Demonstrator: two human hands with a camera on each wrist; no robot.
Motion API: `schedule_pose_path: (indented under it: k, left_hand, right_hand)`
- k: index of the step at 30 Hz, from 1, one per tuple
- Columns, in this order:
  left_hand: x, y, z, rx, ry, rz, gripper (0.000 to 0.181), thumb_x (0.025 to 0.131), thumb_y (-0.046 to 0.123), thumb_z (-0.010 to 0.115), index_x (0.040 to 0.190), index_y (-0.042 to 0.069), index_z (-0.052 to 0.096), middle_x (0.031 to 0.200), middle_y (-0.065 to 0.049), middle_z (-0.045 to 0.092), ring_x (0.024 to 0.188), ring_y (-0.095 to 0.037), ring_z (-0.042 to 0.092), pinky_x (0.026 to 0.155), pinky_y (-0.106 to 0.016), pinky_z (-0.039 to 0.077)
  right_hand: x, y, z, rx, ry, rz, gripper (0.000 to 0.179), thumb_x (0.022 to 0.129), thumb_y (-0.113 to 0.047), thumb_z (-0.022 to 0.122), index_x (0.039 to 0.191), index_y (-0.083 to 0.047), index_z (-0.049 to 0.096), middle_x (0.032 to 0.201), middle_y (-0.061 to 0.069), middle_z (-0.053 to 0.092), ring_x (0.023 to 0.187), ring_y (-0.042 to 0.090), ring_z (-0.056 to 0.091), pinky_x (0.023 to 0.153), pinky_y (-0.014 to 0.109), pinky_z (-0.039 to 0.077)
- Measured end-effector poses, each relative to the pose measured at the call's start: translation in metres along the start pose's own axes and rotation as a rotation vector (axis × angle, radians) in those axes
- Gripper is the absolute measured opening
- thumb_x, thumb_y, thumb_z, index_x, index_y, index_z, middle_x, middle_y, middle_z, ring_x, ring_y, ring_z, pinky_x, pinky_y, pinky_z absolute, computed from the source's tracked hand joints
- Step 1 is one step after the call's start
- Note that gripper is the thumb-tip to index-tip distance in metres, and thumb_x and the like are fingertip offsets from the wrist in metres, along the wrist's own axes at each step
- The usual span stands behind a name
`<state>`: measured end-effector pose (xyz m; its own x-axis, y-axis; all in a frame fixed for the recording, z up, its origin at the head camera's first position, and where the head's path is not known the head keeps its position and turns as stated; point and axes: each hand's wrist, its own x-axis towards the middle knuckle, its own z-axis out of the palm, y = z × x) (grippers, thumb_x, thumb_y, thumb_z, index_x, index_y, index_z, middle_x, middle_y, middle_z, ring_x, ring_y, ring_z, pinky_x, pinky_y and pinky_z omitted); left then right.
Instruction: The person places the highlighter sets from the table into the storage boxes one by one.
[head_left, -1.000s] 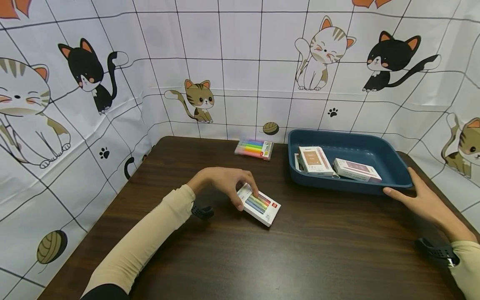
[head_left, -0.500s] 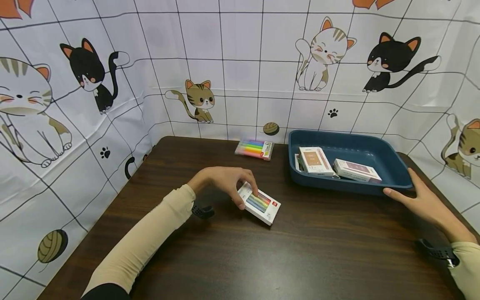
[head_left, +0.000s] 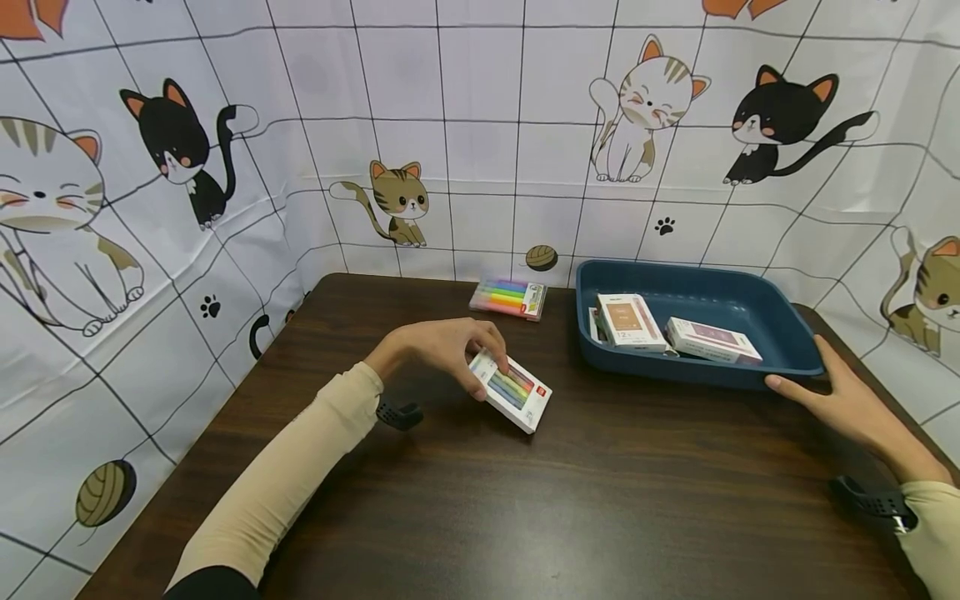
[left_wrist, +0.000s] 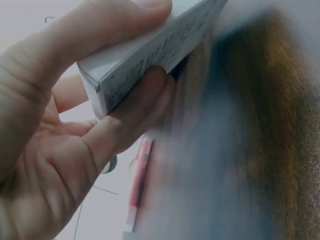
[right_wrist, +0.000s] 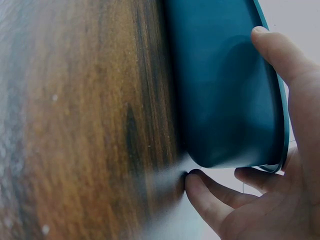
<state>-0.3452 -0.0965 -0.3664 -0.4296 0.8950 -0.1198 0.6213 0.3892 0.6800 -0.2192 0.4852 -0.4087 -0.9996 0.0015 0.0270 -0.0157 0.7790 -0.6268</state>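
Observation:
My left hand [head_left: 446,350] holds a white box of coloured pens [head_left: 517,400], thumb on one side and fingers on the other. The box tilts over the middle of the table, with a row of coloured pens showing on its front. In the left wrist view, the box's printed narrow side [left_wrist: 155,60] lies between thumb and fingers. My right hand [head_left: 851,400] grips the near right corner of a blue tray [head_left: 690,375]. In the right wrist view, its thumb is on the tray's rim [right_wrist: 265,25] and its fingers bend round the end wall, the lowest close to the tabletop.
Inside the tray's left half sit a white box with a brown panel [head_left: 632,322] and a white box with a mauve panel [head_left: 714,340]. A clear pack of bright coloured markers [head_left: 508,298] lies at the table's back edge. A cat-print curtain [head_left: 480,150] surrounds the dark wooden table [head_left: 600,517].
My left hand has raised the box of pens slightly and drawn it a little back and left over the last half second. The right hand and the tray stay put.

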Motion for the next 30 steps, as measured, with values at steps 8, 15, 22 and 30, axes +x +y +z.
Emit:
schedule_pose_path:
  k: [8,15,22,30]
  left_hand:
    - [-0.002,0.001,-0.003,-0.071,0.058,-0.029,0.043,0.074,0.042,0.09,0.114,0.03,0.076,0.133,0.002,0.049,0.115,-0.026,0.046,0.094,-0.044,0.044]
    - [-0.002,0.003,-0.005,-0.107,0.107,0.011,0.047,0.077,0.04,0.088,0.12,0.031,0.072,0.136,0.004,0.048,0.118,-0.026,0.047,0.093,-0.043,0.046]
    - [-0.001,0.006,-0.005,-0.131,0.173,0.005,0.048,0.077,0.044,0.087,0.121,0.034,0.072,0.144,0.005,0.043,0.118,-0.029,0.047,0.092,-0.043,0.048]
    - [0.006,0.01,-0.004,-0.25,0.23,0.008,0.048,0.077,0.033,0.091,0.121,0.025,0.073,0.143,0.0,0.043,0.11,-0.033,0.057,0.088,-0.042,0.051]
  right_hand:
    - [0.0,0.001,0.002,0.008,-0.01,0.018,0.104,0.099,-0.05,0.06,0.16,-0.022,-0.02,0.158,0.041,0.002,0.137,0.069,0.009,0.094,0.086,0.013]
    - [0.0,0.0,0.0,-0.008,0.0,0.007,0.105,0.099,-0.049,0.06,0.159,-0.019,-0.021,0.159,0.041,-0.002,0.137,0.068,0.007,0.096,0.085,0.011]
    - [0.0,-0.002,0.0,0.0,0.004,-0.001,0.105,0.099,-0.048,0.061,0.16,-0.02,-0.02,0.158,0.042,0.002,0.136,0.069,0.01,0.095,0.086,0.012]
    - [0.001,-0.001,0.001,-0.041,0.024,-0.004,0.106,0.099,-0.048,0.06,0.159,-0.012,-0.02,0.157,0.043,-0.001,0.137,0.069,0.008,0.096,0.085,0.013]
